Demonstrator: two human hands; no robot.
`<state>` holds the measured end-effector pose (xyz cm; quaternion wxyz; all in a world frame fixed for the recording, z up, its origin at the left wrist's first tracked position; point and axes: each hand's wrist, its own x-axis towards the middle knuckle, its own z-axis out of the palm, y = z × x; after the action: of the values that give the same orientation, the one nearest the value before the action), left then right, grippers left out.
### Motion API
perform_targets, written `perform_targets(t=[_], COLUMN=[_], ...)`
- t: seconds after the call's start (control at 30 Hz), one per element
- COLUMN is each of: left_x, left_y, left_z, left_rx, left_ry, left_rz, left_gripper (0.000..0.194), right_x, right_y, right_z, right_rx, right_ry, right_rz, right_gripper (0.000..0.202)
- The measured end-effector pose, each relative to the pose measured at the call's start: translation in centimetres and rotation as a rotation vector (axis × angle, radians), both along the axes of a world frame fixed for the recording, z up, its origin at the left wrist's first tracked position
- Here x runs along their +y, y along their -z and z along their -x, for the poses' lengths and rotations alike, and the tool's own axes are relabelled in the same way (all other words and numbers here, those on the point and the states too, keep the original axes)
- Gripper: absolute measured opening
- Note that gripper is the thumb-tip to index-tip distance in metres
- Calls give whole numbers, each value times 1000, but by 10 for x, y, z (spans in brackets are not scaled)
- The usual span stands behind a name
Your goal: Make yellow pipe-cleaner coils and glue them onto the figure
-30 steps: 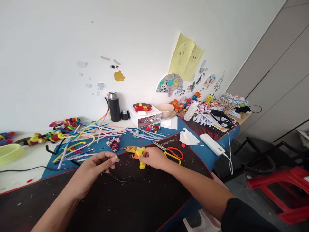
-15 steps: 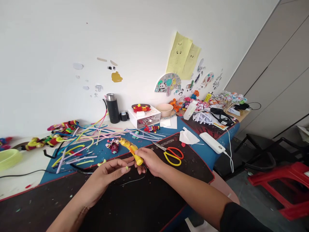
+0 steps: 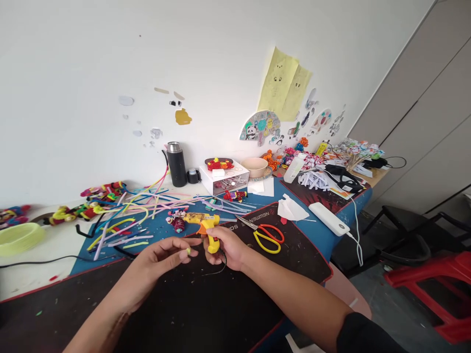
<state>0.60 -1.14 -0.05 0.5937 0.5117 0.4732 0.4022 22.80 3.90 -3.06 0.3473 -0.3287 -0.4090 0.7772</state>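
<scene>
My right hand (image 3: 228, 245) is wrapped round the handle of a yellow glue gun (image 3: 212, 234), whose nozzle points left and a glue stick shows at its back. In a pinch, my left hand (image 3: 167, 256) holds a small yellow-green piece (image 3: 189, 251) between thumb and fingers, just left of the gun's handle. What exactly this piece is I cannot make out. Close to the nozzle lies a small dark red pipe-cleaner figure (image 3: 177, 221). Scissors (image 3: 265, 235) with red and yellow handles rest on the black mat (image 3: 198, 309) to the right.
Loose pipe cleaners (image 3: 125, 215) spread over the left and middle of the table. Behind stand a black thermos (image 3: 176, 165), a white drawer box (image 3: 225, 177) and a beige bowl (image 3: 253, 167). A white power bank (image 3: 328, 219) with a cable lies at the right edge, near a red stool (image 3: 434, 289).
My right hand has turned the glue gun from pointing up-left to nearly level, side-on. The left hand, still pinching the small piece, has drawn slightly away from the gun. The camera view has shifted a little.
</scene>
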Motion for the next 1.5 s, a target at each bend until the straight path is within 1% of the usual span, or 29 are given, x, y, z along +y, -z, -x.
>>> perform_targets(t=[0.13,0.23,0.3,0.4,0.57,0.67,0.83,0.97,1.07,1.2,1.3,1.4,1.5], left_x=[3,7,10,13,16,16,15,15,14,13,13,13,15], left_y=[-9,-12,-11,-7,1,1,-7,-10,-10,-11,-11,-8,-2], left_z=[15,23,27,31,34,33,27,22,20,19,19,21,24], left_rx=[4,-7,-30,-43,62,134,251,346,392,403,409,423,456], left_ry=[-175,-286,-330,-361,-358,-346,-355,-344,-352,-355,-347,-336,-311], left_rz=[-54,-70,-77,-85,-117,-122,-128,-142,-166,-162,-165,-185,-212], left_gripper=[52,56,56,56,59,60,62,69,72,76,76,74,74], right_x=[-1,1,1,0,-3,-4,-8,-13,-16,-20,-22,-23,-22], right_y=[-10,-16,-17,-10,12,20,23,24,24,24,26,28,30], right_z=[-7,-12,-14,-14,-11,-9,-6,-5,-4,-2,1,2,2], right_rx=[23,71,122,180,129,106,123,86,24,-58,-77,-102,-122], right_ry=[18,-2,-12,-32,-73,-70,-7,26,39,39,33,51,79], right_rz=[-71,-111,-119,-97,-51,-33,-60,-55,-72,-156,-191,-234,-257], right_gripper=[33,38,41,49,58,61,56,60,64,66,68,65,66])
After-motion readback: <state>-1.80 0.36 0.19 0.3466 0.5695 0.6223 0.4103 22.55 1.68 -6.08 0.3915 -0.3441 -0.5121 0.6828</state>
